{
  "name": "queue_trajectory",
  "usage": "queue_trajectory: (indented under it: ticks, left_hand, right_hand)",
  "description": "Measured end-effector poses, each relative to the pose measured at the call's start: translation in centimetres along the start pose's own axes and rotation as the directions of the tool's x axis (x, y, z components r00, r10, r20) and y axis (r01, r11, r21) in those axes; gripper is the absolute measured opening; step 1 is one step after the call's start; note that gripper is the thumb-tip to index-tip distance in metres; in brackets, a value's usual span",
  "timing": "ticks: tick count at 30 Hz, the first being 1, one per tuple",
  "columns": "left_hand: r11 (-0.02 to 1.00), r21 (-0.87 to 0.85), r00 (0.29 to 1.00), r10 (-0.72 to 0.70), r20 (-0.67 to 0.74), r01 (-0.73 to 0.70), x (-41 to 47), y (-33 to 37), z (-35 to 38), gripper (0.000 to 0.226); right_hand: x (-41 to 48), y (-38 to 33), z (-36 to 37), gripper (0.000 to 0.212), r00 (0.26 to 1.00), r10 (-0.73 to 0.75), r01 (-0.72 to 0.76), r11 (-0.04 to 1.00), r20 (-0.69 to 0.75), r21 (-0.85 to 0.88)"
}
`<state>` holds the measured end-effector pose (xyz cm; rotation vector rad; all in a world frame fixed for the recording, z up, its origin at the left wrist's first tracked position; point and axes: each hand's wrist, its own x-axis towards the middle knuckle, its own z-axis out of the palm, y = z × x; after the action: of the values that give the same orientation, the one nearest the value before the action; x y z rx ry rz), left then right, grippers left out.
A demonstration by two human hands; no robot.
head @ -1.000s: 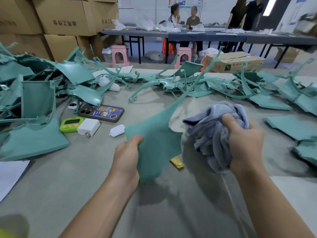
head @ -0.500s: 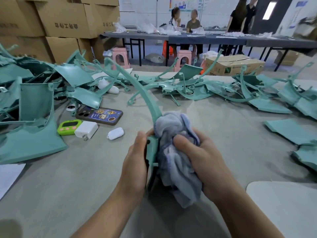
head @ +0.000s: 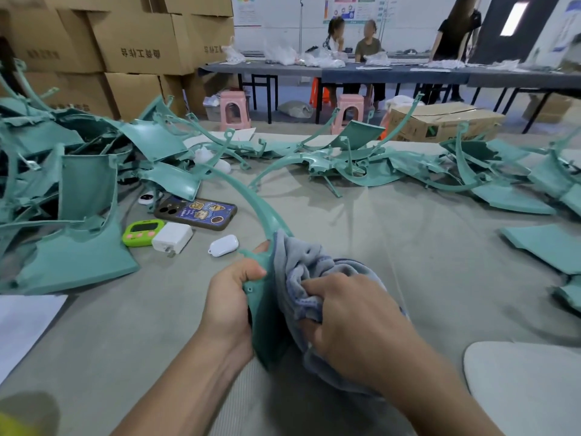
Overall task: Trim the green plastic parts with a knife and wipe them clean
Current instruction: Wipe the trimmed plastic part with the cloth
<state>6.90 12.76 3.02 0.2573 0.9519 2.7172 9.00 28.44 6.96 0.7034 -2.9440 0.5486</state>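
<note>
- The bench (head: 393, 253), covered in grey matting, fills my view from 9 to 3 o'clock.
- A heap of green plastic parts (head: 81, 184) piles up at 10 o'clock, with more of them (head: 345, 165) strung across 12 o'clock and out to 2 o'clock (head: 515, 196).
- Cardboard boxes (head: 138, 39) stack up behind the heap at 11 o'clock.
- The green part I am working on (head: 267, 316) sits dead centre, its wide end between my palms and its thin curved arm sweeping up toward 11 o'clock.
- My right hand (head: 355, 322) is at 5 o'clock, fingers closed around a bunched grey-blue cloth (head: 301, 269) and pressing it against the right face of the part.
- My left hand (head: 229, 297) is at 6 o'clock, clamped on the part's left edge, thumb on top.
- A phone (head: 198, 214) in a cartoon case lies face down at 10 o'clock, just beside the heap.
- A white charger (head: 172, 238) lies near it, touching a green timer (head: 141, 232) on its left.
- A small white case (head: 223, 245) rests near the charger, just beyond my left thumb.
</note>
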Motion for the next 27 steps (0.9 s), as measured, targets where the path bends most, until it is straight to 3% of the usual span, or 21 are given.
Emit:
queue_trajectory:
  ticks: [2, 4, 7, 9, 11, 12, 15, 18, 20, 22, 24, 27]
  left_hand:
    - [0.995, 0.095, 1.000, 0.004, -0.019, -0.002, 0.1, 0.2, -0.1, 0.065]
    - [0.978, 0.207, 0.993, 0.053, -0.107, -0.030, 0.3, 0.7, 0.0, 0.061]
    - [0.947, 0.318, 0.963, 0.120, -0.240, -0.039, 0.5, 1.2, -0.4, 0.065]
    - [0.938, 0.346, 0.943, 0.137, -0.304, -0.025, 0.4, 1.6, -0.6, 0.065]
    - [0.929, 0.371, 0.932, 0.133, -0.336, 0.002, 0.4, 1.8, -0.7, 0.063]
    - [0.927, 0.374, 0.932, 0.121, -0.341, 0.016, 0.3, 1.9, -0.8, 0.063]
    - [0.937, 0.347, 0.942, 0.079, -0.327, 0.042, 0.3, 1.9, -0.2, 0.066]
    - [0.955, 0.291, 0.940, 0.041, -0.339, 0.063, 0.3, 1.3, 0.5, 0.062]
    - [0.981, 0.187, 0.941, 0.012, -0.337, 0.055, 0.3, 0.7, 0.6, 0.055]
    - [0.996, 0.065, 0.934, -0.039, -0.354, 0.067, 0.2, 0.4, 0.7, 0.050]
    - [0.997, 0.015, 0.926, -0.059, -0.374, 0.070, 0.0, 0.3, 0.8, 0.050]
    - [0.999, 0.013, 0.900, -0.032, -0.435, 0.042, -0.1, 0.9, 1.0, 0.048]
  right_hand:
    - [-0.2, 0.6, 0.2, 0.014, 0.998, -0.026, 0.026, 1.000, -0.062, -0.006]
    - [-0.3, 1.2, 0.4, 0.013, 0.968, 0.119, -0.074, 0.977, -0.223, 0.200]
    - [0.0, 2.7, 0.2, 0.019, 0.756, 0.543, -0.132, 0.674, -0.367, 0.727]
    - [0.0, 3.9, -0.4, 0.023, 0.597, 0.701, -0.056, 0.521, -0.390, 0.852]
    - [0.0, 4.6, -1.1, 0.026, 0.515, 0.736, 0.015, 0.504, -0.438, 0.864]
    - [-0.1, 4.7, -1.2, 0.027, 0.511, 0.718, 0.019, 0.540, -0.472, 0.842]
    - [-0.3, 4.2, -1.1, 0.024, 0.594, 0.594, -0.022, 0.687, -0.543, 0.727]
    - [-0.3, 2.7, 0.4, 0.023, 0.779, 0.417, -0.070, 0.801, -0.468, 0.595]
    - [-0.3, 1.2, 1.7, 0.017, 0.872, 0.223, -0.010, 0.899, -0.437, 0.438]
    - [-0.3, -0.1, 2.6, 0.016, 0.917, 0.011, 0.108, 0.955, -0.398, 0.275]
    - [-0.3, -0.9, 2.9, 0.012, 0.933, -0.110, 0.208, 0.942, -0.342, 0.264]
    - [-0.8, -1.6, 3.1, 0.022, 0.930, -0.230, 0.304, 0.920, -0.287, 0.247]
